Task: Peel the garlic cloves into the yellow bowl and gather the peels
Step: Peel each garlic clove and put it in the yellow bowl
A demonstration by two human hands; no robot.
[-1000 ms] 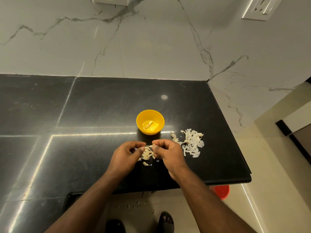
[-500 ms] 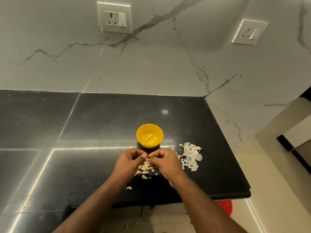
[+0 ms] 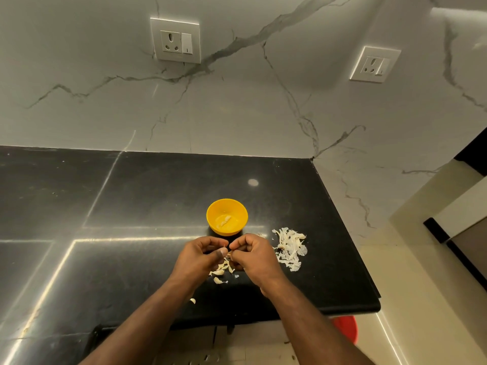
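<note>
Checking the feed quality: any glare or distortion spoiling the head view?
Head view: bright streaks of glare cross the black counter; wide-angle bending at the edges; yellow bowl and hands sharp, though what they pinch is too small to tell.

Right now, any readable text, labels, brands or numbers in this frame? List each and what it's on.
None legible.
Left wall socket: no readable marking, only pin holes and a switch.
Right wall socket: the same, nothing readable.
Yellow bowl: plain, no label or brand visible.
Black countertop: no print, only reflections and specks.
</note>
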